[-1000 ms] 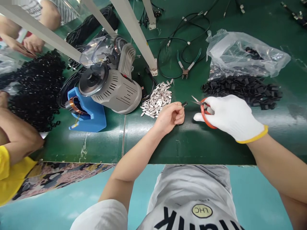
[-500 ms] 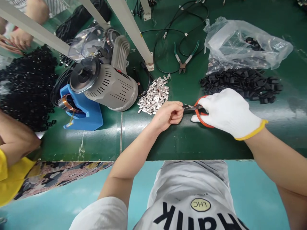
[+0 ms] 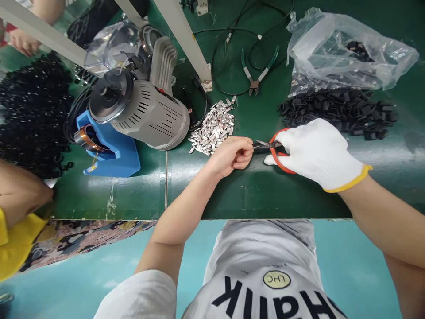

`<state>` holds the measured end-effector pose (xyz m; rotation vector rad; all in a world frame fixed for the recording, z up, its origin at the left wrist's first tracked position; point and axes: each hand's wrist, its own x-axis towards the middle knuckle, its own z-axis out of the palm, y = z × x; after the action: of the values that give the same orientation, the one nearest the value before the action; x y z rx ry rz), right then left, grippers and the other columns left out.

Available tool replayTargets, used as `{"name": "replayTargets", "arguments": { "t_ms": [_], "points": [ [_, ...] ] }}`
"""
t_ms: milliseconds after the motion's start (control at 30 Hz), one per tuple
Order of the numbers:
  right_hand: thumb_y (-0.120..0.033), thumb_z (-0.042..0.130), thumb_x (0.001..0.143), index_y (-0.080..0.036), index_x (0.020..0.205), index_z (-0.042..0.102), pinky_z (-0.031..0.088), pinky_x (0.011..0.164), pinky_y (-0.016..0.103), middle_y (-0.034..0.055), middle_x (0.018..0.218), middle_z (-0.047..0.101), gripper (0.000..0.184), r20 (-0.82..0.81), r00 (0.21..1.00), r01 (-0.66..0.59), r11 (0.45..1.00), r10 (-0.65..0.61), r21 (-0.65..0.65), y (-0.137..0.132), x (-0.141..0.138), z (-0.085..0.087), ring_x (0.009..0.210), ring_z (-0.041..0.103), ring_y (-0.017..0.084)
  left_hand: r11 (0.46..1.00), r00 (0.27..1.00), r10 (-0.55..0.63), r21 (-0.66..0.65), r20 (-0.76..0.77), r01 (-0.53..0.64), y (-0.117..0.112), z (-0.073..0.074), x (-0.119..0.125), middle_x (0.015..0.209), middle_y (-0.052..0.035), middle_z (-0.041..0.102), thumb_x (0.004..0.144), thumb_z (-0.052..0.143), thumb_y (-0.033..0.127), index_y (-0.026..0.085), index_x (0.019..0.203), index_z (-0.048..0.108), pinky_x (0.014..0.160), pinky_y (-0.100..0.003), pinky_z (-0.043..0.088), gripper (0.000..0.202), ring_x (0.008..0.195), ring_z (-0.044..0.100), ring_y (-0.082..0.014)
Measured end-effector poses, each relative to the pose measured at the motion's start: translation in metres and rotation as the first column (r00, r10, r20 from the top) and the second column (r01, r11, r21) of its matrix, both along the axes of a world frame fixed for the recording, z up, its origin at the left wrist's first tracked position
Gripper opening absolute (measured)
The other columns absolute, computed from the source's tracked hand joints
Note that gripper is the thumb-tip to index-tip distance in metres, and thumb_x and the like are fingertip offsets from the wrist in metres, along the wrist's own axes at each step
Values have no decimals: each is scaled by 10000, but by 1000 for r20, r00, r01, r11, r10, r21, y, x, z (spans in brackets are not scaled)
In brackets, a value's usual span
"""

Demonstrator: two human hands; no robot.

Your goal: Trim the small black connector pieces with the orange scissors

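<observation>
My left hand [image 3: 233, 155], bare, pinches a small dark piece [image 3: 256, 145] between thumb and fingers; most of it is hidden, so I cannot make out its kind. In a white knit glove with a yellow cuff, my right hand [image 3: 318, 153] grips red-handled scissors [image 3: 280, 162]. Their blades point left toward the pinched piece and are parted a little. Just beyond my left hand lies a heap of small silvery metal connectors [image 3: 214, 128]. Past my right hand is a pile of black plastic pieces [image 3: 338, 110].
A clear plastic bag [image 3: 352, 53] lies behind the black pieces. Green-handled cutters [image 3: 258, 73] and black cables stand farther back. At left are a grey machine [image 3: 151, 113], a blue tape dispenser [image 3: 122, 155], a white post [image 3: 184, 40], a black heap [image 3: 29, 115] and another person's arm [image 3: 23, 186].
The scissor blades have parted slightly beside the pinched piece. Both hands keep nearly the same place. The whole view has shifted a little, and the other person's hands at upper left have moved.
</observation>
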<state>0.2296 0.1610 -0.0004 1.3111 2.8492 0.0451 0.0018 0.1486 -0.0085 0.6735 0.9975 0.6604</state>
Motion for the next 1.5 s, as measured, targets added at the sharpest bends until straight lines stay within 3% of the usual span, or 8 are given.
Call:
{"name": "replayTargets", "arguments": {
  "t_ms": [233,467,733,867,1000,1133,1300,1500],
  "points": [
    [-694,410,948,-194,896,720,131,661,350,90,662,665,591,17,999,41,999,-40,-26,-3,3,-3,589,523,220,999,999,-18,45,-39,20,0,1,2,497,63,278,684,592,155,198,551,324,381,-165,113,303,405,217,-18],
    [-731,344,960,-193,902,731,168,667,345,112,661,672,665,65,996,59,998,-57,-34,-6,10,-6,650,563,248,993,996,-11,118,-84,21,-3,-4,6,512,69,293,697,610,179,189,562,368,411,-173,91,278,425,208,-9],
    [-713,318,975,-172,821,693,119,643,348,109,603,615,676,27,992,122,992,-121,-38,-13,5,-8,585,512,219,937,964,25,343,-265,70,-4,-8,2,535,59,317,758,543,196,179,593,406,465,-198,158,216,485,258,-34],
    [-699,355,971,-153,905,697,117,651,349,108,651,652,648,-32,991,131,991,-131,1,-13,1,-6,598,527,210,943,970,41,331,-238,41,-5,-8,2,524,65,315,771,546,209,191,596,393,471,-220,146,233,481,237,-44],
    [-713,418,943,-163,887,695,119,648,349,108,656,667,619,-5,993,119,993,-119,-2,-10,1,-2,616,559,227,917,951,26,386,-308,100,-7,-6,3,536,54,349,781,549,219,184,597,424,491,-225,195,225,506,284,-56],
    [-700,341,976,-182,860,707,143,649,347,113,637,663,645,40,992,117,993,-117,6,-10,6,0,620,566,243,889,939,4,431,-344,154,-5,-7,2,562,41,381,771,538,209,181,600,446,508,-234,210,196,531,308,-66],
    [-636,244,1025,-136,861,678,142,638,350,146,607,617,682,83,996,37,999,-38,6,-12,9,3,606,558,246,900,941,22,416,-339,129,-3,-11,1,547,46,368,791,566,244,185,600,441,513,-236,206,236,522,296,-68],
    [-692,276,1006,-142,836,656,138,614,342,131,603,599,690,92,991,99,995,-98,1,-16,6,2,575,525,220,894,948,49,436,-316,99,-5,-15,3,559,51,345,793,554,229,187,605,421,522,-237,193,234,525,270,-66]
  ]
}}
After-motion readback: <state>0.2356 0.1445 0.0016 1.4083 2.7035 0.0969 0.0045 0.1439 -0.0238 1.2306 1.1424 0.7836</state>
